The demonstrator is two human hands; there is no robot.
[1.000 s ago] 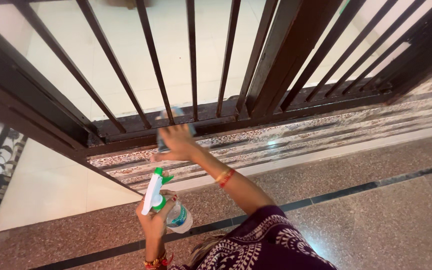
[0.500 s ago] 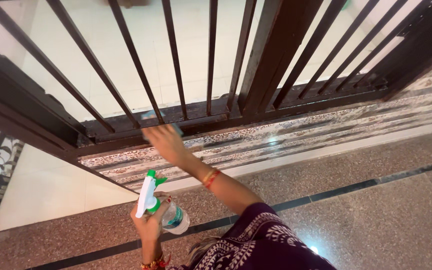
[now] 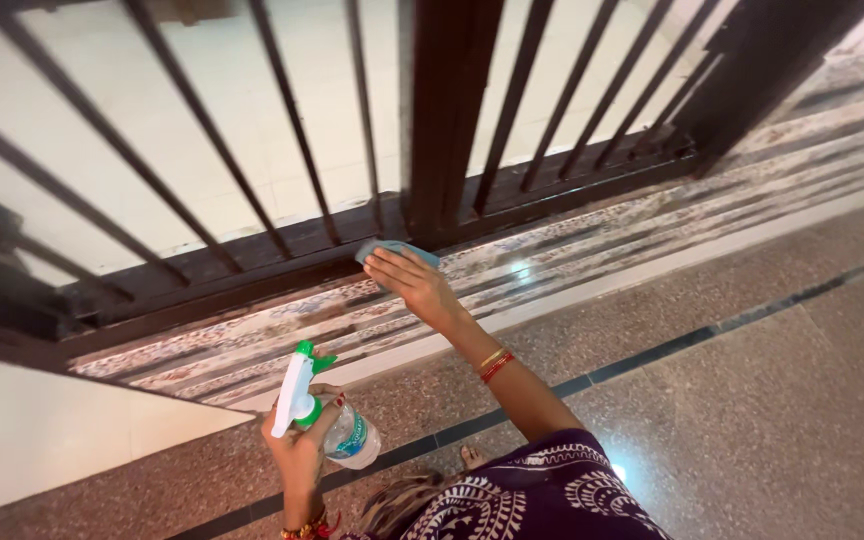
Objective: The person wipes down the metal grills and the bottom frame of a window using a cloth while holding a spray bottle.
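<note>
The right hand (image 3: 417, 285) presses a blue cloth (image 3: 392, 250) flat on the gate's bottom rail (image 3: 252, 255) at twelve o'clock, while the left hand (image 3: 297, 445) wraps tight around a spray bottle (image 3: 327, 420), nozzle up, ready.

Speckled stone floor (image 3: 752, 420), dark inlaid strip (image 3: 652, 355)

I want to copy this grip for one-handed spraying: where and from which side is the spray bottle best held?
Take the spray bottle at its narrow neck, just under the white and green trigger head, coming from behind the nozzle. The left hand does this: fingers wrap the neck, the nozzle points away and the clear body hangs below. The right hand presses a blue cloth on the gate rail.
</note>
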